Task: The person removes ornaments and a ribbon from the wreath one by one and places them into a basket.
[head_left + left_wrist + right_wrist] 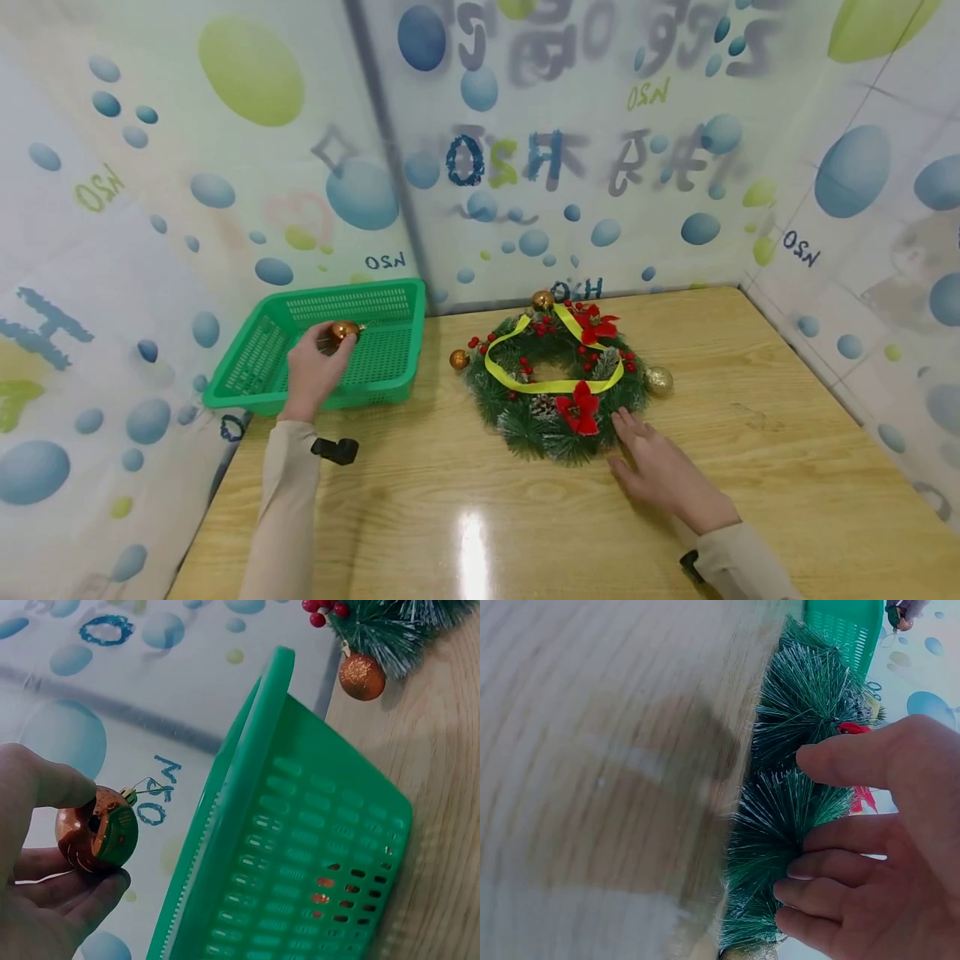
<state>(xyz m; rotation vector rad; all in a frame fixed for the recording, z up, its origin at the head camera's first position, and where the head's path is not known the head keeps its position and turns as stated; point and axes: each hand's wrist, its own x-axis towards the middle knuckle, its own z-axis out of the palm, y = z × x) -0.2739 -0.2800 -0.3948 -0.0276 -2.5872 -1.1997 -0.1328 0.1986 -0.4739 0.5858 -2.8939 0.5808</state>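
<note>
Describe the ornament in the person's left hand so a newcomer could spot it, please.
Start at the green basket in the table's far left corner. Above it, the left hand pinches a shiny copper ball. Unlike the balls around the wreath, it is hand-held.

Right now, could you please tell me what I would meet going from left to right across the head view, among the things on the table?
Green basket → copper-coloured ball at the wreath's left edge → green wreath → pale gold ball.
</note>
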